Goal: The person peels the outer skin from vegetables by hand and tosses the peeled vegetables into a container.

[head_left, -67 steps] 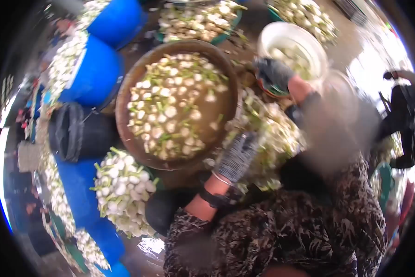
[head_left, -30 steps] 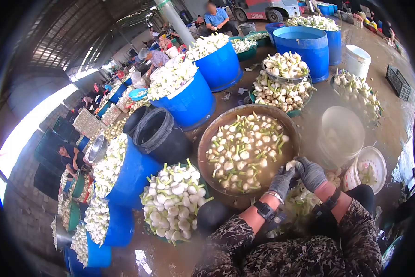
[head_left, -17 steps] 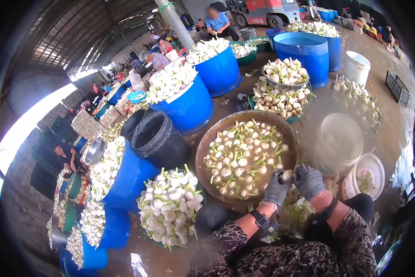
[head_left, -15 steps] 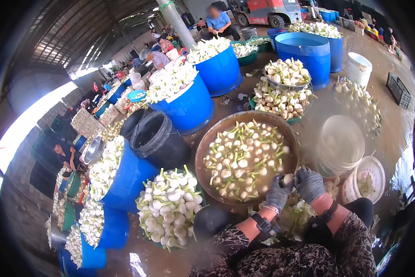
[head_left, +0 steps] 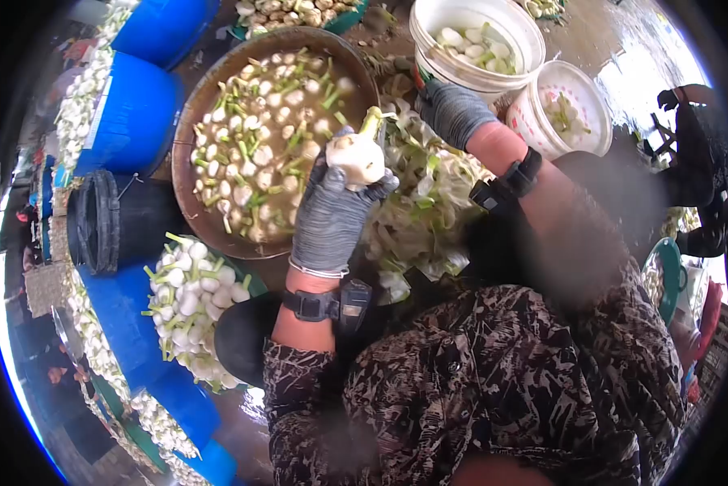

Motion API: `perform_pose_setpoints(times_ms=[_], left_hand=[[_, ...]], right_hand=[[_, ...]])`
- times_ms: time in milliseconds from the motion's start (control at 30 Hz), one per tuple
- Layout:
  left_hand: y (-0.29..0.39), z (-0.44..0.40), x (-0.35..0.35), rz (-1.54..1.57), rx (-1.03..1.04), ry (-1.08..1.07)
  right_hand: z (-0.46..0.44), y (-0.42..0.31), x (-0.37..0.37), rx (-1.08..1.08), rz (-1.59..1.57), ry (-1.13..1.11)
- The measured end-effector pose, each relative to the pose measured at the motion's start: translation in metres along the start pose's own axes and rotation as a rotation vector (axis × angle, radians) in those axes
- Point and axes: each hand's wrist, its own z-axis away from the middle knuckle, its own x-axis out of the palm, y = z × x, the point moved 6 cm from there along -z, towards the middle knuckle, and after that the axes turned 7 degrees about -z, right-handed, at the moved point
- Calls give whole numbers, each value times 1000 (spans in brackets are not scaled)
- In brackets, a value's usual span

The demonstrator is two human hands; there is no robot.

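My left hand point(head_left: 337, 202), in a grey glove, is closed around a whitish garlic bulb point(head_left: 356, 158) with a short green stem. It is above the near right rim of a wide brown basin point(head_left: 187, 194), where many stemmed bulbs lie in murky water. My right hand point(head_left: 455, 113), also gloved, has its fingers curled at the left side of a white bucket point(head_left: 534, 36). A small green and dark bit shows at its fingertips; I cannot make out what it is. Pale bulbs are inside the bucket. Below and between my hands lies a heap of peeled skins point(head_left: 425, 215).
A red-patterned white bucket point(head_left: 526, 121) leans at the right. Clean bulbs point(head_left: 194, 296) are heaped by my left knee. A black bucket point(head_left: 129, 219) and blue tubs point(head_left: 141, 113) line the left. Another person's dark-clothed legs point(head_left: 692, 162) are at far right.
The view has tilted down and turned. My hands, earlier close together at the basin's edge, have parted: the left holds the bulb up, the right has moved to the white bucket.
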Motion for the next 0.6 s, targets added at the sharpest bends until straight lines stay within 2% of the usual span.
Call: perform_pose_setpoints(times_ms=[33,67,100,133,167,200,233,300,333,433,500,567,600], left_hand=[[-1,0,0,242,-47,7],[-8,-1,-7,291,-63,15],[-13,-3,-12,293,-62,13],[-20,-6,-17,325,-92,40],[-24,-8,-15,357,-127,64],[-22,-8,-9,233,-88,16],[-24,-9,-8,234,-103,10],[-24,-12,-12,-66,-104,21],[-25,-13,-8,-61,-102,15],[-21,-13,5,-42,-125,3],[-23,-15,5,-9,-149,8],[-30,-12,-9,-378,-215,-28],[-34,-11,-12,-379,-219,-30]], right_hand=[[0,-1,-1,-90,28,29],[2,-18,-13,-179,60,61],[14,-26,-33,-167,-140,169],[20,-39,-44,-164,-137,168],[27,-53,-52,-271,-337,126],[34,-64,-55,-374,-539,83],[41,-73,-55,-460,-536,86],[54,-89,-56,-566,-421,72],[56,-92,-51,-627,-391,61],[61,-89,-46,-538,-334,16],[64,-90,-46,-554,-350,67],[62,-82,-38,-383,-363,-3],[63,-81,-34,-379,-365,-2]])
